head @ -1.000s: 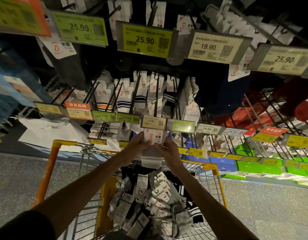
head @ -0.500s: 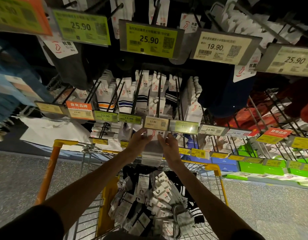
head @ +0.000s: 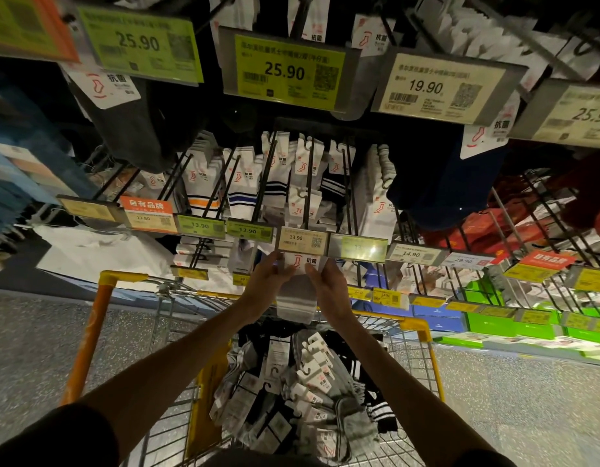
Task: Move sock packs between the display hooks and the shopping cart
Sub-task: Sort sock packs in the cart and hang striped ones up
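A dim sock aisle fills the frame, hooks (head: 308, 183) and price tags above. At centre, just under a 13.90 tag (head: 301, 238), our left hand (head: 265, 285) and right hand (head: 329, 287) grip a sock pack (head: 295, 291), fingers closed on its card. More packs (head: 302, 392) fill the cart (head: 423, 335) below.

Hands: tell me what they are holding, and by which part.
Both hands hold one sock pack by its white header card, left hand on the left edge, right hand on the right, just under the 13.90 price tag.

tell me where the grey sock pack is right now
The grey sock pack is mid-frame in the head view, held between the left hand and right hand, just under the 13.90 tag and above the cart.
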